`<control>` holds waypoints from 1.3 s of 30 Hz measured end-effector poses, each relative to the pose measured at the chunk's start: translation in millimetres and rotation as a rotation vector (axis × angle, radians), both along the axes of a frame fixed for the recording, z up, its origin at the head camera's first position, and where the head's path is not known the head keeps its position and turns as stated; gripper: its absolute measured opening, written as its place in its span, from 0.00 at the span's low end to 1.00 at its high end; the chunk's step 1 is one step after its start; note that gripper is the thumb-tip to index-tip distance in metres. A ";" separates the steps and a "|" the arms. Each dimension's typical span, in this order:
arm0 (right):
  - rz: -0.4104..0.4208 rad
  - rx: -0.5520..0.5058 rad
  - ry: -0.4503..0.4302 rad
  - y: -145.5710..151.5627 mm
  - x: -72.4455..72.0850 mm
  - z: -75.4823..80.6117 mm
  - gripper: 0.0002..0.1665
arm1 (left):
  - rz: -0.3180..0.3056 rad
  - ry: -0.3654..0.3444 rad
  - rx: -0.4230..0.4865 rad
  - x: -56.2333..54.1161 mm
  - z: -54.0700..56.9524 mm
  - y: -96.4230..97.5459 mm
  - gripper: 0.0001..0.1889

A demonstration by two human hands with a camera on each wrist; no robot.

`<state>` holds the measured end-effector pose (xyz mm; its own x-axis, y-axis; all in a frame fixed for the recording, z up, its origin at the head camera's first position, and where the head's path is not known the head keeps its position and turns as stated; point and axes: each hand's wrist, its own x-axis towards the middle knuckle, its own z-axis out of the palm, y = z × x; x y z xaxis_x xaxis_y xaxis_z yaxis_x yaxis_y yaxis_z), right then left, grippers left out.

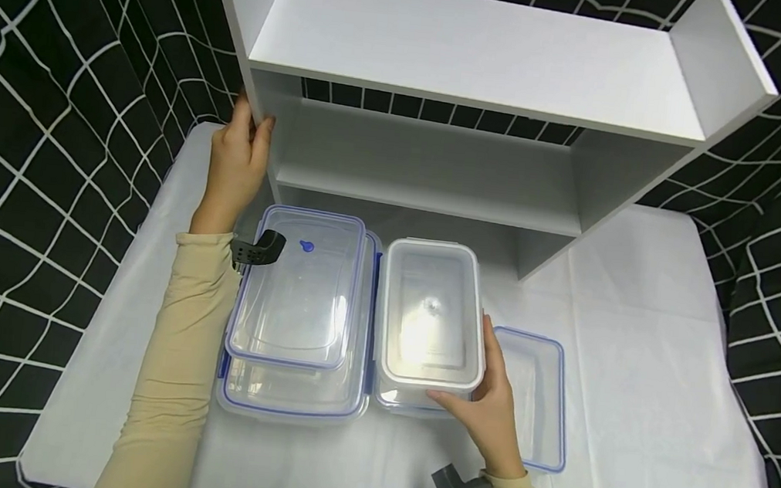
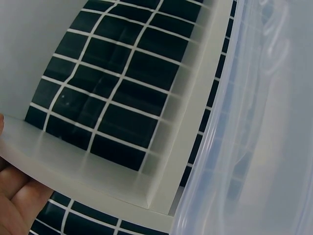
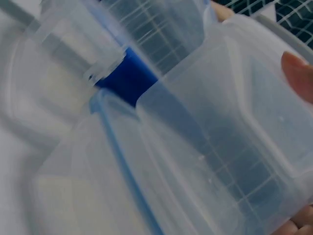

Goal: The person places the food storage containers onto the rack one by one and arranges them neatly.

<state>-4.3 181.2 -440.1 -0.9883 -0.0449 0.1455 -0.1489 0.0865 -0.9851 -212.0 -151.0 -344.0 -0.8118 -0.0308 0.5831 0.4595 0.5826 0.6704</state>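
Note:
My left hand [image 1: 238,157] grips the front edge of the left side panel [image 2: 49,166] of a white shelf unit, thumb on one side and fingers on the other. My right hand [image 1: 492,396] holds a clear plastic food container [image 1: 433,310] with a white-rimmed lid, thumb at its near end and fingers along its right side. It overlaps a blue-rimmed clear container [image 1: 411,410] below it. In the right wrist view, the held container [image 3: 230,107] is tilted, with fingertips [image 3: 298,76] at its right edge.
Left of the held container, a smaller blue-rimmed container [image 1: 296,290] lies on a larger one [image 1: 293,398]. A blue-rimmed clear plastic piece [image 1: 544,401] lies right of my right hand. The shelf unit [image 1: 477,50] stands at the back of the white-covered table [image 1: 654,337], before dark gridded cloth.

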 end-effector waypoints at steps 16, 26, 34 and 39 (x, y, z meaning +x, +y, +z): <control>-0.012 0.158 -0.115 -2.4 -7.5 6.3 0.73 | 0.025 -0.006 0.014 1.4 -2.7 -3.6 0.20; -0.006 0.136 0.106 -1.9 -8.6 0.8 0.68 | 0.020 0.000 -0.002 1.4 -1.9 -2.2 0.20; -0.052 0.099 0.184 -1.2 -5.8 -8.8 0.68 | 0.005 -0.012 0.003 0.7 -0.9 0.6 0.21; -0.054 0.037 0.185 -1.0 -4.4 -12.6 0.66 | 0.006 -0.003 0.002 0.9 -0.4 0.9 0.20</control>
<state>-8.7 180.2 -452.6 -0.9460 -0.0007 0.3241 -0.3212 0.1349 -0.9374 -211.1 -150.1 -344.4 -0.8132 -0.0366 0.5808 0.4541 0.5842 0.6726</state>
